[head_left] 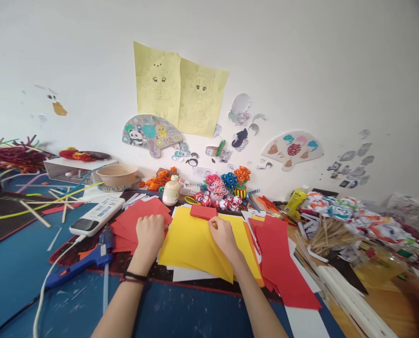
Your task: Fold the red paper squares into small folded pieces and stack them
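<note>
A stack of yellow paper (186,241) lies in front of me, its top sheet raised and bent along the right side. My right hand (224,235) is closed in a pinch at that sheet's edge. A small red paper piece (203,212) rests at the stack's top edge, just left of those fingertips. My left hand (150,234) is curled shut between the yellow stack and a fan of red sheets (130,220); its fingers face away, so what they hold is hidden. White sheets (191,274) stick out beneath the yellow ones.
Left of me are a blue glue gun (98,258) and a white power strip (98,216). A glue bottle (171,191) and pipe-cleaner flowers (226,182) stand by the wall. More red paper (283,263) and bundled sticks (331,237) lie right.
</note>
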`<state>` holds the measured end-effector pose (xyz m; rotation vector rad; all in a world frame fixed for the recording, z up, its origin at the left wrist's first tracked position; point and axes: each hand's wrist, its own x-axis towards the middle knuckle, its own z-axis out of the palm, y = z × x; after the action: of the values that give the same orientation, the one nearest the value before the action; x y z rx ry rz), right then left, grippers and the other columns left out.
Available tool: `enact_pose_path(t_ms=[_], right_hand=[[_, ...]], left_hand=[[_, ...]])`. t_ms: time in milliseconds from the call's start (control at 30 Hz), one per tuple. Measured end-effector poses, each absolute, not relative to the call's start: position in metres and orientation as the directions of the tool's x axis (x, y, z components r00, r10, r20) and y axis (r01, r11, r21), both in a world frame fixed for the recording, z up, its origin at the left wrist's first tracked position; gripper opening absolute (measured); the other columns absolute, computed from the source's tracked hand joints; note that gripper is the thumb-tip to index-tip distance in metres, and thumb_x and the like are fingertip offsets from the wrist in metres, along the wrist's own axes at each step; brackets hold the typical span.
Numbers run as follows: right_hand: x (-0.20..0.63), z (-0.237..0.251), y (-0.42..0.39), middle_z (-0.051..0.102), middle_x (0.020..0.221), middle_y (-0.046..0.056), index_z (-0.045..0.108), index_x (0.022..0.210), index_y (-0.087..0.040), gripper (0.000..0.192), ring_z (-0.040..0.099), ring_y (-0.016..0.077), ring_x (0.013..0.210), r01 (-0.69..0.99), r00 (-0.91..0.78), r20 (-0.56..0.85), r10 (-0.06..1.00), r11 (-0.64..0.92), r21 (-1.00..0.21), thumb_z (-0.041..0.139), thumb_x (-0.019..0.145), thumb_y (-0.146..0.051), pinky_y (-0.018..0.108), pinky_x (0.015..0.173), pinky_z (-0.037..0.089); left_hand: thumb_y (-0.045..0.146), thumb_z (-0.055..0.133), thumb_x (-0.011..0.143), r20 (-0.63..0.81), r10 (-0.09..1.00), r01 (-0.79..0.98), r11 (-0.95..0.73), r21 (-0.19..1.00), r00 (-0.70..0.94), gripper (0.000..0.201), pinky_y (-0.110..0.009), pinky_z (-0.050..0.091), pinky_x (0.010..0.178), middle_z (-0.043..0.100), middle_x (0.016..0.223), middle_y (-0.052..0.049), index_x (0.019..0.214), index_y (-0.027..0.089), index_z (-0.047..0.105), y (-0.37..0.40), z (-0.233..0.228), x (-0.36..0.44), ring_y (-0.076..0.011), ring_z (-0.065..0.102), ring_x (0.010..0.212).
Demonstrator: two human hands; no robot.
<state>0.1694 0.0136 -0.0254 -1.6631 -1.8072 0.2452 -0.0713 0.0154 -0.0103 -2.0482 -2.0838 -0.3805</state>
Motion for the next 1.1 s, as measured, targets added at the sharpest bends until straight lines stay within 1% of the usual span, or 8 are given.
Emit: enact_pose_path(t_ms=[133, 267, 433, 667, 833, 967, 1033, 1100], right_hand=[[0.167, -0.021, 0.010, 0.064, 0.066, 0.003, 0.067, 0.078, -0.019, 0.019, 0.055, 0.0155, 0.061, 0.841, 0.016, 0.329, 0.944, 0.166, -0.516, 0.049, 0.083, -0.017, 0.023, 0.056, 0.030], [0.164, -0.019, 0.007, 0.066, 0.069, 0.004, 0.068, 0.080, -0.019, 0.019, 0.057, 0.0158, 0.064, 0.840, 0.002, 0.326, 0.945, 0.175, -0.514, 0.049, 0.083, -0.016, 0.023, 0.057, 0.030], [0.162, -0.018, 0.007, 0.069, 0.076, 0.005, 0.070, 0.085, -0.019, 0.020, 0.060, 0.0170, 0.070, 0.824, 0.000, 0.311, 0.950, 0.176, -0.539, 0.050, 0.083, -0.015, 0.022, 0.059, 0.032], [0.160, -0.013, 0.003, 0.069, 0.076, 0.006, 0.071, 0.087, -0.020, 0.019, 0.060, 0.0178, 0.071, 0.817, -0.020, 0.313, 0.950, 0.195, -0.543, 0.053, 0.083, -0.015, 0.023, 0.060, 0.032], [0.159, -0.008, -0.004, 0.069, 0.077, 0.005, 0.070, 0.086, -0.021, 0.017, 0.060, 0.0172, 0.070, 0.827, -0.029, 0.287, 0.958, 0.184, -0.531, 0.054, 0.083, -0.016, 0.023, 0.058, 0.030], [0.159, -0.010, -0.011, 0.070, 0.079, 0.006, 0.071, 0.085, -0.022, 0.019, 0.061, 0.0182, 0.073, 0.855, -0.045, 0.288, 0.957, 0.186, -0.484, 0.053, 0.084, -0.016, 0.023, 0.059, 0.030], [0.158, -0.011, -0.012, 0.071, 0.081, 0.006, 0.071, 0.085, -0.022, 0.019, 0.062, 0.0190, 0.076, 0.868, -0.049, 0.292, 0.955, 0.185, -0.461, 0.052, 0.084, -0.016, 0.024, 0.060, 0.031], [0.158, -0.013, -0.012, 0.071, 0.081, 0.007, 0.071, 0.085, -0.022, 0.020, 0.063, 0.0193, 0.077, 0.870, -0.050, 0.294, 0.954, 0.186, -0.457, 0.052, 0.084, -0.016, 0.024, 0.060, 0.032]], left_hand=[[0.027, 0.044, 0.085, 0.311, 0.950, 0.998, 0.016, 0.061, -0.034, 0.027, -0.043, 0.038, 0.072, 0.070, 0.079, -0.018, 0.075, 0.014, 0.066, 0.014, -0.007, -0.071, -0.0347, 0.064, 0.080], [0.013, 0.032, 0.086, 0.328, 0.944, 1.000, 0.015, 0.022, -0.021, 0.033, -0.042, 0.037, 0.071, 0.070, 0.079, -0.016, 0.082, 0.013, 0.064, 0.011, -0.001, -0.070, -0.0324, 0.065, 0.077], [0.010, 0.027, 0.086, 0.399, 0.911, 0.995, 0.095, 0.027, -0.098, 0.036, -0.040, 0.036, 0.069, 0.069, 0.074, -0.017, 0.082, 0.011, 0.063, 0.012, 0.003, -0.071, -0.0311, 0.064, 0.071], [0.013, 0.034, 0.084, 0.368, 0.920, 0.990, 0.121, 0.070, -0.139, 0.033, -0.039, 0.037, 0.069, 0.069, 0.077, -0.018, 0.076, 0.013, 0.065, 0.014, 0.001, -0.071, -0.0319, 0.064, 0.076], [0.028, 0.044, 0.083, 0.295, 0.939, 0.980, 0.136, 0.148, -0.175, 0.026, -0.037, 0.039, 0.067, 0.069, 0.083, -0.018, 0.080, 0.013, 0.065, 0.016, 0.000, -0.075, -0.0326, 0.064, 0.079], [0.034, 0.051, 0.080, 0.254, 0.953, 0.976, 0.123, 0.181, -0.168, 0.023, -0.035, 0.039, 0.064, 0.069, 0.085, -0.015, 0.084, 0.016, 0.065, 0.018, -0.001, -0.083, -0.0326, 0.064, 0.080], [0.034, 0.051, 0.080, 0.247, 0.956, 0.976, 0.114, 0.187, -0.159, 0.023, -0.035, 0.039, 0.064, 0.069, 0.085, -0.014, 0.084, 0.017, 0.066, 0.019, -0.001, -0.085, -0.0325, 0.064, 0.081], [0.031, 0.045, 0.083, 0.252, 0.952, 0.973, 0.125, 0.192, -0.172, 0.026, -0.035, 0.039, 0.063, 0.069, 0.084, -0.015, 0.083, 0.016, 0.066, 0.018, 0.001, -0.084, -0.0316, 0.065, 0.079]])
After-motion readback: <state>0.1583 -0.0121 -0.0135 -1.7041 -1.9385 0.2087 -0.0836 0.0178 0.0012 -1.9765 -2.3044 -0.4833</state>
